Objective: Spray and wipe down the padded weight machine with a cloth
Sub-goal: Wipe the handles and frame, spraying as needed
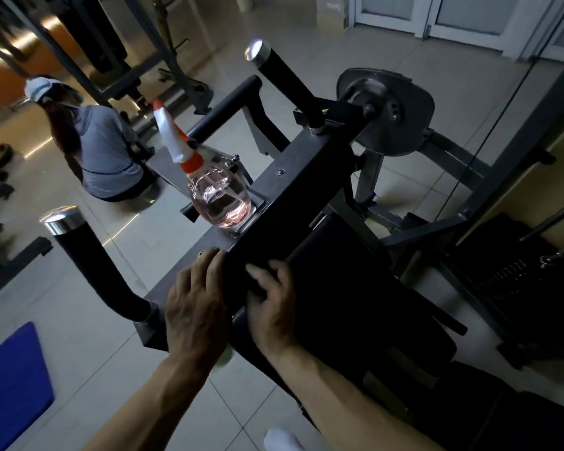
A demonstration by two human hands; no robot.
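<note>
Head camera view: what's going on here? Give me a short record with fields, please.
Spray bottle: upright on machine frame, pink liquid inside
Left hand: fingers flat at the frame's near end
Right hand: on the dark pad
Cloth: too dark to tell
Background: person sitting on floor; blue mat

Spray bottle [221,196] on the machine's crossbar [306,164]
Nearer along the crossbar lie the left hand [196,304] and, right of it, the right hand [274,307]; the pad [355,288] lies right of them.
</note>
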